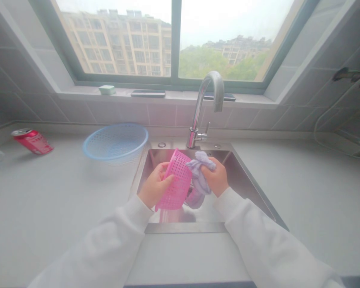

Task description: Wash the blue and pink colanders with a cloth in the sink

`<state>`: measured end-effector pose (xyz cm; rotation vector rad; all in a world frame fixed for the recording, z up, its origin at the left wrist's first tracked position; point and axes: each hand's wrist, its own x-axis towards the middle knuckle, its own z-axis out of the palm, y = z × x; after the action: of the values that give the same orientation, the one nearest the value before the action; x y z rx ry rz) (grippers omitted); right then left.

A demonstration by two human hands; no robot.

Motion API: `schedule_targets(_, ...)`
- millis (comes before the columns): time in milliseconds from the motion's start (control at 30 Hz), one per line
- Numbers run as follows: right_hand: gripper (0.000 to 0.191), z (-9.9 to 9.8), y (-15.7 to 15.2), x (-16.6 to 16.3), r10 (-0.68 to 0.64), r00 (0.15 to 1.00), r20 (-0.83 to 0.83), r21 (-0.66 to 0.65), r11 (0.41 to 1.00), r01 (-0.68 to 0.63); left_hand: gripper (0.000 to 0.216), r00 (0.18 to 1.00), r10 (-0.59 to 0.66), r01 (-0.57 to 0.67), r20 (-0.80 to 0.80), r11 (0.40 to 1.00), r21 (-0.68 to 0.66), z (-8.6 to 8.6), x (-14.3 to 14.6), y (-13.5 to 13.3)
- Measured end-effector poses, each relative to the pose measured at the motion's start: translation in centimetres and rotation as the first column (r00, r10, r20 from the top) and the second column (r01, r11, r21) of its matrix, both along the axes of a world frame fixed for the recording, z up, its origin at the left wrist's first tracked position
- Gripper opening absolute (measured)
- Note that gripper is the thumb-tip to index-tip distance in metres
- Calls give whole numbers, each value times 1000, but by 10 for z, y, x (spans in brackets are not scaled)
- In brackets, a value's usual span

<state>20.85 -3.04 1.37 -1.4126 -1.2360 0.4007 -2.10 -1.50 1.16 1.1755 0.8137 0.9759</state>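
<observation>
Over the steel sink (252, 180), my left hand (156, 185) is closed on the rim of a pink plastic basket (178, 180). The basket is tipped on its side, its perforated wall facing right. My right hand (217, 176) grips a bunched lilac cloth (201, 178) close beside the basket's wall; whether the cloth touches it I cannot tell. Below the cloth, a purplish rounded shape (195, 198) shows in the sink, partly hidden by the basket and cloth.
A chrome faucet (195, 116) rises behind the sink. On the left counter stand a blue perforated basket (117, 142) and a tilted red can (34, 142). A pale green box (107, 89) and a flat dark object (148, 93) lie on the windowsill.
</observation>
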Motion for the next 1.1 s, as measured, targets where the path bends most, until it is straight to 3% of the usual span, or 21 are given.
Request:
schedule_targets(100,26,0,0,0,-2,1000,2,-6,1000,2,74,989,140,-135,-49,987,85,1,-2,1)
schedule_targets(233,26,0,0,0,-5,1000,13,-4,1000,5,57,977,211,-211,8,971,111,5,-2,0)
schedule_targets(533,27,-3,1,1,0,1000,30,1,1000,0,40,979,203,-198,-21,971,137,6,0,-4)
schedule_targets(1100,25,-1,0,0,31,999,11,-5,1000,-31,51,992,127,-123,-13,978,168,-4,-3,-1)
